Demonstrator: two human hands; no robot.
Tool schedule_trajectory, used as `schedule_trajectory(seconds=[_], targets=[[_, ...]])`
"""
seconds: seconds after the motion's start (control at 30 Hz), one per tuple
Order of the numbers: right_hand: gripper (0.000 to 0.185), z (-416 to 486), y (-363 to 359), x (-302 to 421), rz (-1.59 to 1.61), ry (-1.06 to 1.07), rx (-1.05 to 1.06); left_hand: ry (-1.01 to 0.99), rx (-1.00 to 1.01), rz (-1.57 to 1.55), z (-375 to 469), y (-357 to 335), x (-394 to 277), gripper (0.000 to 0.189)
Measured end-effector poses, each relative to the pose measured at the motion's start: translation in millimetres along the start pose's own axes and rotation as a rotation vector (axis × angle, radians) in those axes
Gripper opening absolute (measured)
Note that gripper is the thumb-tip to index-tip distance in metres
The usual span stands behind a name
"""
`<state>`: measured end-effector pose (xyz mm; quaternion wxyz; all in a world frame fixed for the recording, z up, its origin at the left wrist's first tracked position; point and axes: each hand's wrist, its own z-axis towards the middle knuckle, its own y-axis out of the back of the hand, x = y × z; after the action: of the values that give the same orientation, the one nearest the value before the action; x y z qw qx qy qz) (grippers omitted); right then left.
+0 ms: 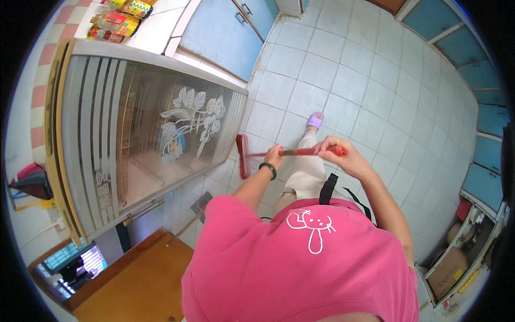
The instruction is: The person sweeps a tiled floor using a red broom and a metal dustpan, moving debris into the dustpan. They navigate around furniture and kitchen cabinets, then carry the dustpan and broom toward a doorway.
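Note:
A red broom [299, 152] slants across in front of my body, held with both hands. My right hand [340, 155] wraps the handle near its top end. Lower down the stick, my left hand [275, 156] grips it; a dark green bangle circles that wrist. The red broom head [243, 157] is at the tiled floor [314, 68], close to the foot of a glass-fronted cabinet [169, 120]. One foot in a purple slipper [315, 120] shows ahead of me, beyond the broom handle.
Blue cupboards [225, 36] line the left, with several bottles [120, 22] on the white counter [161, 26]. A dustpan [201, 205] with a long handle stands behind the cabinet, near a brown wooden door [136, 281]. On the right are more blue cupboards [483, 151] and a cardboard box [447, 271].

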<state>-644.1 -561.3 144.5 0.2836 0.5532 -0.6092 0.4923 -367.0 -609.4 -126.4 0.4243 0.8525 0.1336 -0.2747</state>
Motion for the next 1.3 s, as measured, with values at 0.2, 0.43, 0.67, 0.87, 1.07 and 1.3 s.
schedule_trajectory(seconds=[0.2,0.43,0.67,0.87,1.07,1.3], targets=[[0.012,72,82,72,-0.129,0.123,-0.148,-0.226,-0.143,-0.053,153,27,-100,0.029],[0.013,94,113,134,-0.324,0.182,-0.455,-0.405,-0.024,-0.054,262,42,-199,0.025],[0.008,74,99,220,-0.681,0.235,-0.579,-0.67,0.139,-0.18,263,54,-320,0.024],[0.012,56,115,259,-0.539,0.587,-0.549,-0.671,0.111,-0.029,251,117,-354,0.038],[0.008,125,158,157,-0.299,0.329,-0.511,-0.496,-0.099,0.096,317,131,-286,0.038],[0.01,120,152,135,-0.28,0.132,-0.569,-0.353,0.249,0.22,331,65,-270,0.035]])
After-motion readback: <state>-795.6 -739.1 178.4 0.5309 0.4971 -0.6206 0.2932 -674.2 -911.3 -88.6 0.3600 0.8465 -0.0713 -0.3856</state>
